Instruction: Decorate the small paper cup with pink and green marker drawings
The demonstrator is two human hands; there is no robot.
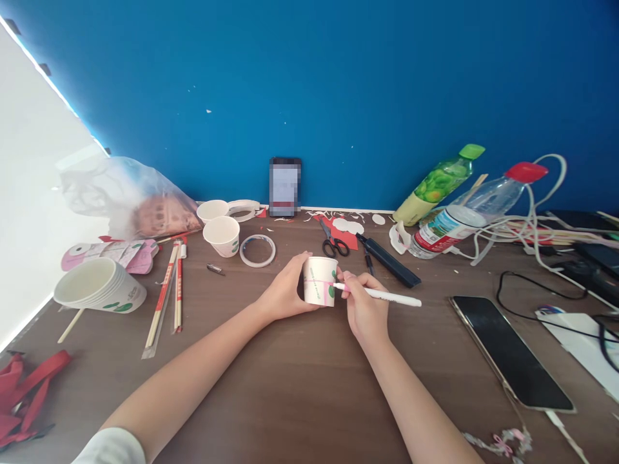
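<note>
A white paper cup (pixel 318 278) with a green leaf print stands upright in the middle, marked with pink lines on its side. My left hand (pixel 285 290) is wrapped round the cup's left side and lower edge. Between the thumb and fingers of my right hand (pixel 366 303) is a white marker (pixel 394 298), its pink tip at the cup's right side. Some right-hand fingers are hidden behind the marker and cup. Beyond the cup lie black-handled scissors (pixel 335 247) on red paper (pixel 349 240).
Left are stacked paper cups (pixel 99 287), wrapped chopsticks (pixel 163 293), a tape roll (pixel 257 251) and two single cups. A phone (pixel 285 187) leans on the blue wall. Right are a black stick-like tool (pixel 389 261), bottles (pixel 447 229), cables and a flat phone (pixel 512 351).
</note>
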